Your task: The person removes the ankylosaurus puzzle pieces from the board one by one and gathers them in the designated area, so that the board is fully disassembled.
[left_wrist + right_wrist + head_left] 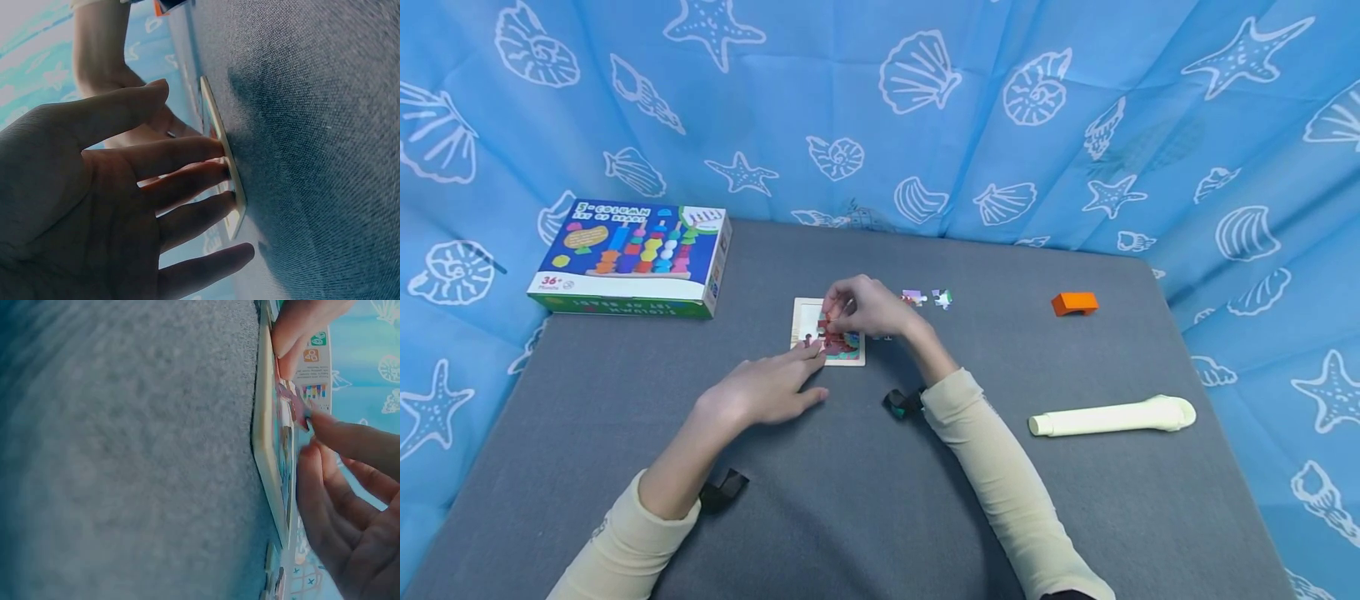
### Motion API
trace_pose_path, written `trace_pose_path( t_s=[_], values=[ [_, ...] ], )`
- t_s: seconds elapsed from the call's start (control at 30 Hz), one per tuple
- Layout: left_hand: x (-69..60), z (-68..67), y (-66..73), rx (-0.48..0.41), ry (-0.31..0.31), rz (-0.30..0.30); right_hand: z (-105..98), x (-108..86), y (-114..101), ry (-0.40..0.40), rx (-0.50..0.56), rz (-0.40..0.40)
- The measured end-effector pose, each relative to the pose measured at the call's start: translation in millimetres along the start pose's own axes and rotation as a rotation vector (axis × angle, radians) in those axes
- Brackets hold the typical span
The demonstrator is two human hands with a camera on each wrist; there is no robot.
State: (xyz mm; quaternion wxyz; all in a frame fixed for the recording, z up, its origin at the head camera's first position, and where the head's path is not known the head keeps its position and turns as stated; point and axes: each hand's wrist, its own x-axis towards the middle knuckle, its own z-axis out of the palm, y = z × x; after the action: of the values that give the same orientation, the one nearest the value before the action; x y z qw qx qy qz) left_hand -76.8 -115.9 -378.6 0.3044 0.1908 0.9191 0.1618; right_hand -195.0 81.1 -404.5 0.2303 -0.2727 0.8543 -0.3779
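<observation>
A small jigsaw puzzle tray (847,362) with a pale wooden rim lies flat on the grey table, partly filled with red and green pieces. My right hand (874,307) is over it, pinching a reddish puzzle piece (299,407) between thumb and fingers; the piece is tilted just above the tray in the right wrist view. At the tray's near left edge, my left hand (763,388) rests its outstretched fingertips (215,149) on the rim and pieces. Loose puzzle pieces (942,298) lie beyond the right wrist, and others are partly hidden by it.
A bead-set box (632,254) stands at the back left. To the right are an orange arch block (1075,303) and a pale yellow stick (1108,417) with a rounded end. A blue shell-patterned curtain (925,133) hangs behind the table.
</observation>
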Motion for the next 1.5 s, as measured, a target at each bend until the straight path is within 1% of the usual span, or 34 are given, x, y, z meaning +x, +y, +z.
trace_pose_path(
  t_s=[0.13,0.23,0.33,0.47,0.7,0.9,1.07,1.3,1.5],
  values=[
    [0.8,-0.7,-0.3,-0.002,-0.009,-0.008,-3,-4.1,5,0.010,0.129,-0.036],
    [1.5,-1.1,-0.1,-0.002,-0.014,-0.015,-9,-8.9,10,0.025,0.185,-0.044],
    [2.0,-1.1,-0.1,-0.001,-0.015,-0.019,-17,-15.8,15,0.033,0.203,-0.037],
    [2.1,-0.9,0.1,-0.001,-0.013,-0.022,-29,-27.4,22,0.050,0.196,-0.011],
    [0.7,-0.2,0.6,-0.005,-0.009,-0.016,-48,-48.3,35,0.090,0.228,0.062],
    [-1.8,0.3,0.9,0.003,0.015,-0.004,-59,-63.9,53,0.122,0.198,0.127],
    [-1.8,1.3,0.4,0.015,0.033,-0.005,-66,-72.5,65,0.130,0.169,0.161],
    [-0.7,2.2,-0.5,0.038,0.085,0.028,-70,-77.2,74,0.120,0.103,0.186],
    [0.5,2.1,-2.2,0.046,0.123,0.039,-70,-78.3,77,0.115,0.071,0.196]
  ],
)
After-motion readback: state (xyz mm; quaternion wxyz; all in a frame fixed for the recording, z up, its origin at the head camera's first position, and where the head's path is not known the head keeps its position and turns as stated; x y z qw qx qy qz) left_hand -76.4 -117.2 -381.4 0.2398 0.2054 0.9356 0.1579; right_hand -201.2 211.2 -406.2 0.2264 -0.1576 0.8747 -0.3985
